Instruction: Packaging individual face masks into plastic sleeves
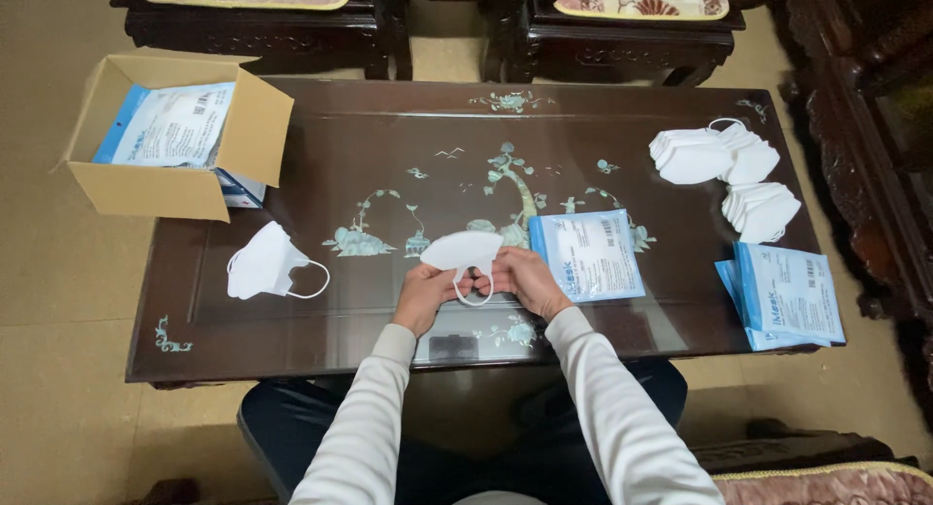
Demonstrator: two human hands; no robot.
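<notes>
Left hand: closed on the lower left edge of a folded white face mask, fingers pinching near its ear loop.
Right hand: closed on the same mask from the right, touching the left hand under it.
Mask in hand: held just above the dark inlaid table, near its front edge, fold uppermost, loop hanging between the hands.
Step in hand: it looks like the mask is being flattened and its loop tucked in; I judge the folding is not finished.
Next move calls for: a steady pinch so the loop stays inside the fold.
Just right: a blue-and-white pouch lying flat.
Far right: a pile of pouches, and behind it stacked folded masks.
Left: a loose mask on the table; beyond it an open cardboard box holding more pouches.
</notes>
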